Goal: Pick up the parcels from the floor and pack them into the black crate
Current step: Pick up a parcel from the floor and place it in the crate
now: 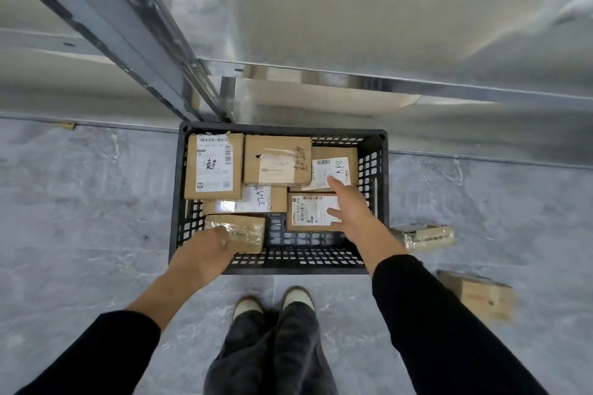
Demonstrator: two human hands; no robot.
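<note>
A black slatted crate (375, 157) stands on the grey floor in front of my feet. Several brown cardboard parcels with white labels lie flat inside it, such as one at the back left (213, 167). My left hand (205, 250) is shut on a taped brown parcel (247, 231) at the crate's front left corner, inside the rim. My right hand (349, 208) hovers open, fingers spread, over a labelled parcel (308, 212) at the right side of the crate. Two more parcels lie on the floor to the right: a taped one (423, 236) and a brown box (481, 295).
Metal shelving stands just behind the crate, with a grey upright post (134, 32) and a shiny crossbar (385, 80). My shoes (272, 301) are close to the crate's front wall. Grey tiled floor (80, 202) spreads to the left and right.
</note>
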